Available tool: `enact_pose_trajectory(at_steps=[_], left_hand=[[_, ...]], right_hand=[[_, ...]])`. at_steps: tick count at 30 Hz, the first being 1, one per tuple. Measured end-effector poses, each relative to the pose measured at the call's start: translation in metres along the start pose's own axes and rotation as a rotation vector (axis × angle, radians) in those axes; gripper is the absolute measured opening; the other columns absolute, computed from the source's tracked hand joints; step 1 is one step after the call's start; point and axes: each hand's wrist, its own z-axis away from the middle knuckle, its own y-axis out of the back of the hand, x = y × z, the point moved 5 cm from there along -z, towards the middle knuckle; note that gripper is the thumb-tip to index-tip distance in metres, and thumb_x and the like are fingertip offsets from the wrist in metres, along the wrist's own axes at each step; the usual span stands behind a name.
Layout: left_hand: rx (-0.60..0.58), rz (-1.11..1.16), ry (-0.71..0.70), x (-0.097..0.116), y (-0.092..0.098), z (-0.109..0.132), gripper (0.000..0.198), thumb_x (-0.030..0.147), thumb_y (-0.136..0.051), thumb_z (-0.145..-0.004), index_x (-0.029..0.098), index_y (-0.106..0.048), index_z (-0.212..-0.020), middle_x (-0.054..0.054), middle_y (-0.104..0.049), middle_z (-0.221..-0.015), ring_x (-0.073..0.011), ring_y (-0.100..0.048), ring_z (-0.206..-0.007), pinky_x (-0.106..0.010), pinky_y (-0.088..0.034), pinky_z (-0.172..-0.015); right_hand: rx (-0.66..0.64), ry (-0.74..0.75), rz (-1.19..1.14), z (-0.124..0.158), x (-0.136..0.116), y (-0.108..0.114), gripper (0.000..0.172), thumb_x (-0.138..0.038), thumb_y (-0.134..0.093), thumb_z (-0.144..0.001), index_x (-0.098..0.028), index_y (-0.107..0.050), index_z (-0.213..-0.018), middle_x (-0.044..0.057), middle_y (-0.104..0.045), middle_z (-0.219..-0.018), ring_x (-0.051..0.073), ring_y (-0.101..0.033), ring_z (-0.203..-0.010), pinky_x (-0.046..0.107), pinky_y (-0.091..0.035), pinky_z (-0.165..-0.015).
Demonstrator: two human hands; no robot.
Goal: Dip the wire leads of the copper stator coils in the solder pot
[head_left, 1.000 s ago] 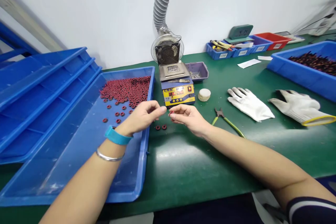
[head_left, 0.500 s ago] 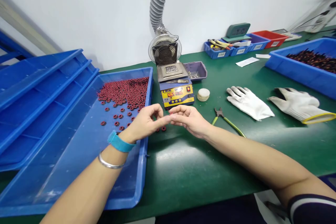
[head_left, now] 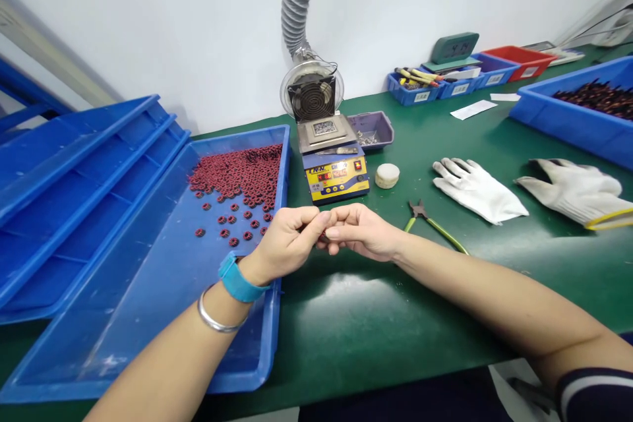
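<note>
My left hand (head_left: 287, 244), with a blue band and a silver bangle at its wrist, meets my right hand (head_left: 368, 232) just in front of the yellow-and-blue solder pot (head_left: 336, 175). Between their pinched fingertips is a small red-and-black ring coil (head_left: 324, 237), mostly covered by the thumbs. Both hands are closed on it, above the green table. To the left, many similar ring coils (head_left: 237, 175) fill the far end of a blue tray (head_left: 148, 290), with several scattered nearer.
Right of the hands lie green-handled cutters (head_left: 435, 227), a round whitish tin (head_left: 387, 175) and two white gloves (head_left: 482, 191). Behind stand a purple bin (head_left: 373, 130) and small blue boxes (head_left: 413, 93). A grey duct (head_left: 299, 0) hangs over the pot. Another blue tray (head_left: 568, 122) is far right.
Both hands have come closer together, with the fingers curled in more tightly and the thumbs over the coil. The view has shifted slightly.
</note>
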Motion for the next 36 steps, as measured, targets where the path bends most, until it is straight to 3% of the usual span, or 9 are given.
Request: enact_pose_trajectory(at_steps=[5, 6, 8, 11, 15, 18, 22, 28, 36], left_hand=[[0.701, 0.085, -0.128, 0.009, 0.047, 0.010, 0.056, 0.053, -0.056, -0.090, 0.019, -0.034, -0.051, 0.003, -0.034, -0.046, -0.0080, -0.036, -0.043, -0.024, -0.032, -0.045], [0.786, 0.132, -0.143, 0.008, 0.053, 0.011, 0.056, 0.053, -0.057, -0.089, 0.019, -0.032, -0.052, 0.004, -0.030, -0.047, -0.0079, -0.035, -0.043, -0.024, -0.032, -0.045], [0.830, 0.205, -0.113, 0.001, 0.057, 0.008, 0.057, 0.056, -0.055, -0.088, 0.019, -0.030, -0.052, 0.004, -0.027, -0.047, -0.0078, -0.034, -0.041, -0.024, -0.031, -0.043], [0.706, 0.244, -0.009, -0.014, 0.045, 0.001, 0.056, 0.060, -0.051, -0.087, 0.020, -0.034, -0.052, 0.004, -0.031, -0.046, -0.0084, -0.037, -0.041, -0.024, -0.032, -0.043], [0.381, 0.144, 0.080, -0.026, 0.011, -0.006, 0.047, 0.053, -0.049, -0.087, 0.020, -0.042, -0.054, 0.002, -0.043, -0.046, -0.0093, -0.041, -0.044, -0.024, -0.034, -0.046], [0.126, -0.001, 0.071, -0.027, -0.012, -0.005, 0.039, 0.045, -0.054, -0.082, 0.019, -0.041, -0.057, 0.003, -0.043, -0.050, -0.0085, -0.038, -0.046, -0.023, -0.030, -0.046], [-0.150, -0.175, 0.010, -0.027, -0.032, 0.000, 0.028, 0.036, -0.059, -0.077, 0.018, -0.043, -0.063, 0.003, -0.047, -0.057, -0.0087, -0.038, -0.052, -0.023, -0.029, -0.050], [-0.203, -0.201, 0.048, -0.037, -0.034, 0.000, 0.023, 0.034, -0.061, -0.078, 0.019, -0.046, -0.068, 0.001, -0.055, -0.065, -0.0113, -0.046, -0.059, -0.024, -0.034, -0.055], [-0.239, -0.248, 0.042, -0.040, -0.035, -0.003, 0.028, 0.038, -0.066, -0.078, 0.019, -0.047, -0.070, 0.001, -0.055, -0.066, -0.0119, -0.048, -0.060, -0.025, -0.037, -0.057]], right_hand=[[0.016, 0.003, -0.001, -0.001, -0.003, 0.003, 0.035, -0.036, -0.089, -0.058, -0.014, -0.068, -0.075, 0.003, -0.072, -0.069, 0.008, -0.066, -0.057, 0.018, -0.053, -0.060], [0.031, 0.012, 0.000, -0.001, -0.004, 0.004, 0.034, -0.036, -0.089, -0.058, -0.014, -0.068, -0.075, 0.003, -0.072, -0.069, 0.008, -0.065, -0.056, 0.019, -0.053, -0.060], [0.061, 0.039, 0.009, -0.001, -0.008, 0.007, 0.034, -0.036, -0.089, -0.058, -0.014, -0.069, -0.076, 0.002, -0.072, -0.071, 0.008, -0.065, -0.057, 0.020, -0.054, -0.062], [0.136, 0.136, 0.082, -0.001, -0.025, 0.016, 0.037, -0.039, -0.089, -0.058, -0.016, -0.069, -0.079, 0.001, -0.072, -0.074, 0.008, -0.066, -0.060, 0.022, -0.056, -0.065], [0.287, 0.345, 0.338, -0.010, -0.074, 0.034, 0.042, -0.041, -0.089, -0.057, -0.017, -0.070, -0.085, 0.000, -0.072, -0.077, 0.010, -0.067, -0.067, 0.024, -0.057, -0.069], [0.384, 0.433, 0.656, -0.030, -0.122, 0.046, 0.030, -0.032, -0.084, -0.068, -0.015, -0.071, -0.090, 0.001, -0.071, -0.077, 0.011, -0.065, -0.069, 0.026, -0.056, -0.070], [0.509, 0.409, 1.209, -0.074, -0.173, 0.052, 0.014, -0.014, -0.070, -0.080, -0.008, -0.072, -0.092, 0.005, -0.069, -0.076, 0.015, -0.064, -0.070, 0.034, -0.056, -0.078], [0.590, 0.400, 1.788, -0.134, -0.197, 0.051, 0.006, -0.009, -0.072, -0.072, -0.005, -0.071, -0.078, 0.007, -0.065, -0.075, 0.025, -0.066, -0.089, 0.045, -0.050, -0.093], [0.604, 0.283, 1.961, -0.170, -0.185, 0.062, 0.026, -0.010, -0.076, -0.068, -0.004, -0.071, -0.094, 0.013, -0.067, -0.085, 0.030, -0.065, -0.096, 0.045, -0.051, -0.091]])
